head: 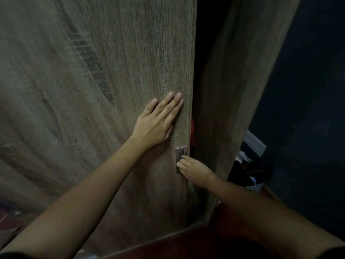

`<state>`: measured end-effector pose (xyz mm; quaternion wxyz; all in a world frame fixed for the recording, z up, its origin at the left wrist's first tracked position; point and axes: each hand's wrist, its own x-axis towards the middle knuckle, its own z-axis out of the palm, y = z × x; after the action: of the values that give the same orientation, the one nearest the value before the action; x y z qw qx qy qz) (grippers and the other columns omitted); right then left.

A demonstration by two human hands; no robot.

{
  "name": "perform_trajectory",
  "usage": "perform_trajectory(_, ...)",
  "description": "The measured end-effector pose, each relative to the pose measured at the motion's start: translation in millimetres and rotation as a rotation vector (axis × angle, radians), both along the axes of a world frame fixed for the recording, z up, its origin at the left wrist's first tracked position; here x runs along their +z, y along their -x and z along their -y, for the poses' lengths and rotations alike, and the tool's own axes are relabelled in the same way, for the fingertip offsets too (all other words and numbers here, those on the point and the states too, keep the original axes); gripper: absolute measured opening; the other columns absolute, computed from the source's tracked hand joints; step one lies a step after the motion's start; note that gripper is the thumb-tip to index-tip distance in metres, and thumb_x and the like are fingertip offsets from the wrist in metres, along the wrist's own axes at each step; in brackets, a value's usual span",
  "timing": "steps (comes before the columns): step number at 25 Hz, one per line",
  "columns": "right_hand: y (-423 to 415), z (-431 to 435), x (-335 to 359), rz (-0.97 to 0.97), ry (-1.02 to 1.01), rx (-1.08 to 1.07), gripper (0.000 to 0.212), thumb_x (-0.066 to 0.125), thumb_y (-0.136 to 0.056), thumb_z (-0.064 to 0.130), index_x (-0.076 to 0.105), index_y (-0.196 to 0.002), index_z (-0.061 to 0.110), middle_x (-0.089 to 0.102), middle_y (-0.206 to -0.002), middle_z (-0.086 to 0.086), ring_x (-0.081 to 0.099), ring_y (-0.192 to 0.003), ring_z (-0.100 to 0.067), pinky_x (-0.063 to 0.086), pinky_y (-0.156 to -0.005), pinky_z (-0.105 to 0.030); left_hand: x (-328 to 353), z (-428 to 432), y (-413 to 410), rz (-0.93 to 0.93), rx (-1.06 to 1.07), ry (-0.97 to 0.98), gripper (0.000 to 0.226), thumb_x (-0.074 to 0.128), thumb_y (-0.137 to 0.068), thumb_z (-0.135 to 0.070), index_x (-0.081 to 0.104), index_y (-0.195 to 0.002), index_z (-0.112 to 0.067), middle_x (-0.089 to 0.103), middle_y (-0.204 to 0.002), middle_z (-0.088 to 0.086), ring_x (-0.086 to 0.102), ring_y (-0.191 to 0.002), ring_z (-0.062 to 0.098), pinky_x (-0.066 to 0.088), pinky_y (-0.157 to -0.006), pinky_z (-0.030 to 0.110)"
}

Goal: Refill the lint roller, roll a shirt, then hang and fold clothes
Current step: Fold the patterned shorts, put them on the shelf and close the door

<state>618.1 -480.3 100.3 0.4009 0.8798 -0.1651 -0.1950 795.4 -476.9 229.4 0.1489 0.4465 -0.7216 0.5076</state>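
Wardrobe door (93,90), matte wood-grain laminate, stood ajar. Your left hand (155,124) lay flat on it, fingers straight. Your right hand (196,171), fingers bent, touched the small square metal handle (180,152); grip unclear. Red garment (192,131) showed in the dark gap.

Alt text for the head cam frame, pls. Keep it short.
Seen from a head camera, a person's left hand presses flat on a wood-grain wardrobe door near its open edge, while the right hand curls its fingers onto the metal handle just below. A red garment shows in the dark gap, and a pile of clothes lies on the floor at right.
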Motion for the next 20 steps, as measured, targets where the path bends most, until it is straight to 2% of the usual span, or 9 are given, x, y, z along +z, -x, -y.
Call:
perform_trajectory(5, 68, 33, 4, -0.011, -0.001, -0.022, 0.044, 0.039, -0.094, 0.024, 0.043, -0.135, 0.007, 0.039, -0.140, -0.009, 0.036, -0.128, -0.026, 0.018, -0.116, -0.040, 0, 31, 74, -0.007, 0.035, -0.002, 0.055, 0.027, -0.094, -0.029, 0.026, -0.146, -0.011, 0.030, -0.152, 0.004, 0.022, -0.142, 0.016, 0.003, -0.113, 0.036)
perform_trajectory(10, 118, 53, 8, 0.011, -0.008, -0.052, 0.041, 0.033, -0.097, 0.020, 0.044, -0.133, 0.004, 0.040, -0.136, -0.010, 0.036, -0.125, -0.027, 0.017, -0.116, -0.039, 1, 54, 127, 0.006, 0.037, 0.000, 0.059, 0.040, -0.092, -0.029, 0.026, -0.146, -0.012, 0.032, -0.152, 0.003, 0.017, -0.144, 0.019, 0.002, -0.114, 0.036)
perform_trajectory(14, 143, 66, 6, 0.022, -0.011, -0.076, 0.041, 0.036, -0.096, 0.021, 0.044, -0.133, 0.005, 0.041, -0.134, -0.010, 0.037, -0.123, -0.027, 0.019, -0.116, -0.039, 2, 65, 152, 0.022, 0.035, -0.011, 0.064, 0.048, -0.087, -0.025, 0.025, -0.146, -0.012, 0.032, -0.152, 0.003, 0.020, -0.143, 0.017, 0.002, -0.114, 0.035)
perform_trajectory(17, 151, 71, 5, -0.004, 0.003, -0.055, 0.043, 0.040, -0.095, 0.023, 0.043, -0.135, 0.006, 0.040, -0.138, -0.010, 0.037, -0.125, -0.027, 0.021, -0.115, -0.039, 0, 66, 160, 0.011, 0.066, -0.028, 0.068, 0.050, -0.086, -0.020, 0.022, -0.147, -0.012, 0.031, -0.153, 0.004, 0.003, -0.144, 0.017, 0.001, -0.113, 0.037)
perform_trajectory(20, 152, 73, 3, 0.002, 0.005, -0.051, 0.044, 0.041, -0.095, 0.024, 0.042, -0.135, 0.007, 0.040, -0.137, -0.009, 0.036, -0.125, -0.026, 0.021, -0.115, -0.038, 0, 67, 163, 0.000, 0.095, -0.013, 0.063, 0.041, -0.088, -0.013, 0.020, -0.147, -0.012, 0.030, -0.153, 0.004, -0.010, -0.142, 0.015, 0.001, -0.113, 0.038)
